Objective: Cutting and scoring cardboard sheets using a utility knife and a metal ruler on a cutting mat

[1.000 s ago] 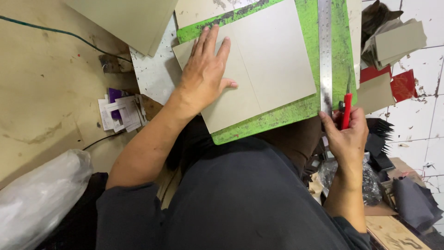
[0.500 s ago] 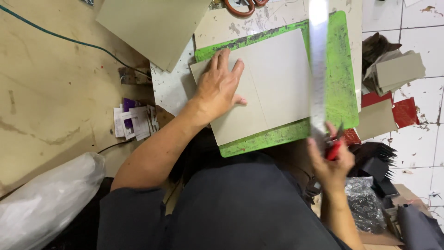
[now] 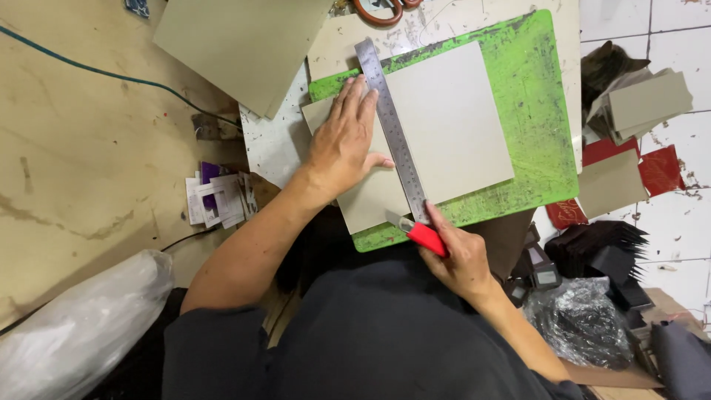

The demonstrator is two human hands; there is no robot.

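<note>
Lying flat on the green cutting mat, the grey board sheet looks stiff and light to me, the kind of card that keeps its shape but would skate on the mat if nothing pinned it. Its face seems smooth, so I judge pressure from above holds it better than any pinch at an edge. Across it runs the steel ruler, set at a slight slant from the far edge of the sheet down to the near one; thin and slick, it would slide under side force unless pressed near its middle. My left hand does that: fingers spread and flat, palm down on the sheet, fingertips touching the ruler's left edge. My right hand is closed around the red utility knife, its blade at the ruler's near end, by the sheet's lower edge. Further out, more grey boards lie on the floor to the left, and card offcuts sit to the right.
</note>
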